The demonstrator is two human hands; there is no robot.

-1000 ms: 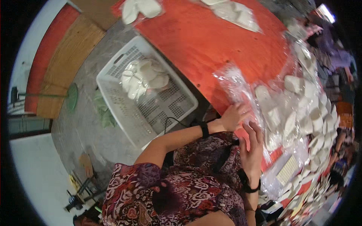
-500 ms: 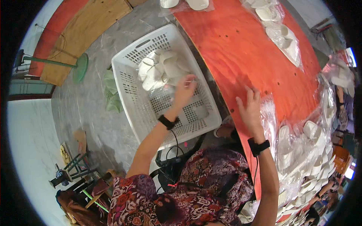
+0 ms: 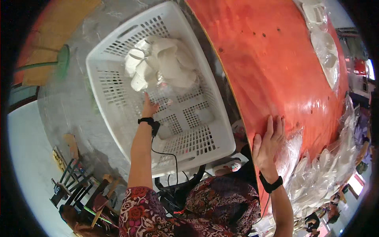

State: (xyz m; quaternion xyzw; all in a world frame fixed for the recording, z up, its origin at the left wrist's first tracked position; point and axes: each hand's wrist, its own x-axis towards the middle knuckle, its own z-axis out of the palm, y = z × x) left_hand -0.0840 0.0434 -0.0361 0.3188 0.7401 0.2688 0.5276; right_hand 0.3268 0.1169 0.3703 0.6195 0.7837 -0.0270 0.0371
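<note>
Head view. The left hand (image 3: 149,107) reaches down into the white perforated plastic laundry-style basket (image 3: 118,94) that stands on the grey concrete floor (image 3: 71,106) beside the table. Its fingers are extended toward the heap of white moulded shoe-sole-like pieces in clear film (image 3: 166,65) piled in the basket's far half. The fingertips lie at the near edge of the heap; whether they pinch a piece or merely touch the film cannot be told. The right hand (image 3: 269,138) lies flat and released, palm down, fingers spread, on the near edge of the orange-red painted wooden table top (image 3: 276,63); it grasps nothing. Just beside it lies a crinkled clear plastic sheet over rows of white pieces (image 3: 316,173), and a further bagged white batch (image 3: 325,43) sits at the table's far edge.

Handling judgement: the white pieces look light and slightly yielding, foam or soft plastic, not fragile. The clear film looks slick and loose, likely to slip or to drag neighbouring pieces. Best hold appears to be across the narrow waist of a single piece, fingers beneath and thumb above, rather than by the film. The basket is stiff, with grip slots at the rim.

A black band sits on each wrist; a cable trails from the left one.
</note>
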